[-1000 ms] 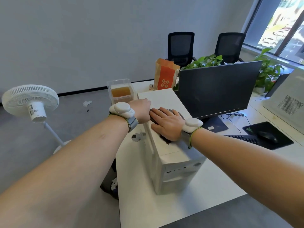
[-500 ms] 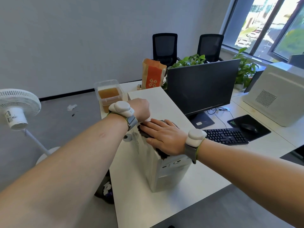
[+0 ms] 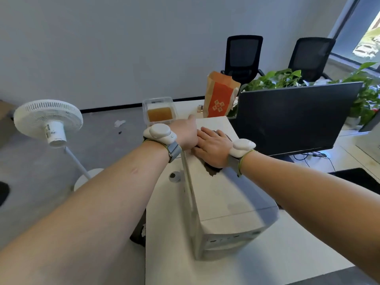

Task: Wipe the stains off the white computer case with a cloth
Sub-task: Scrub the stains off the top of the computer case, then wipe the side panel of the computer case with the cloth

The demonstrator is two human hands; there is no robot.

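The white computer case stands upright on the white desk, its front panel facing me. A dark cloth lies on the case's top, mostly covered by my right hand, which presses flat on it with straight fingers. Only a ragged dark edge of the cloth shows below the palm. My left hand holds the top left edge of the case just beside the right hand, thumb up, its fingers hidden over the edge.
A black monitor stands close on the case's right. Behind the case are an orange paper bag and a clear plastic container. A small round object lies left of the case. A white fan stands on the floor.
My right hand has slid the cloth farther along the case's top, away from me. My left hand stays at the left edge. My view has swung left and closer.
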